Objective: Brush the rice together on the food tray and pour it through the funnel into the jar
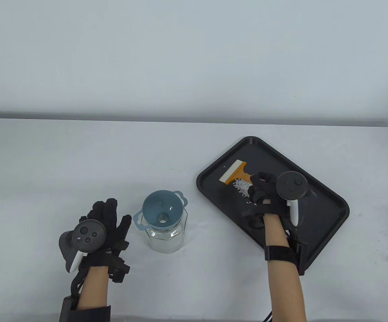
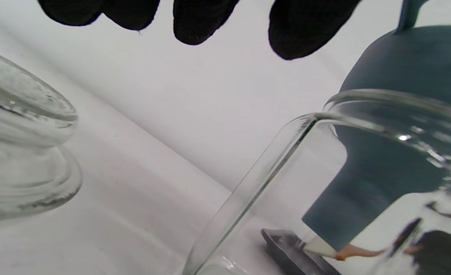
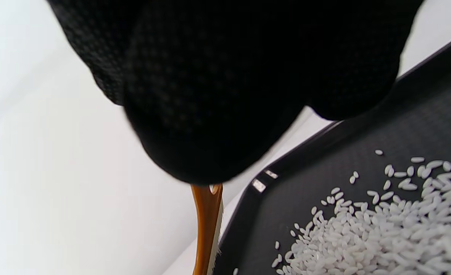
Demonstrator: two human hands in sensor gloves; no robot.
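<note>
Meanwhile, right hand (image 1: 264, 194) curled round brush (image 1: 235, 171) over tray (image 1: 328, 214).

White table (image 1: 80, 161), pale wall (image 1: 180, 50)

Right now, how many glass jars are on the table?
2. One jar stands beside the left hand, with the blue funnel in its mouth. A second glass vessel, probably a jar too, shows only in the left wrist view; the table view doesn't show it.
</note>
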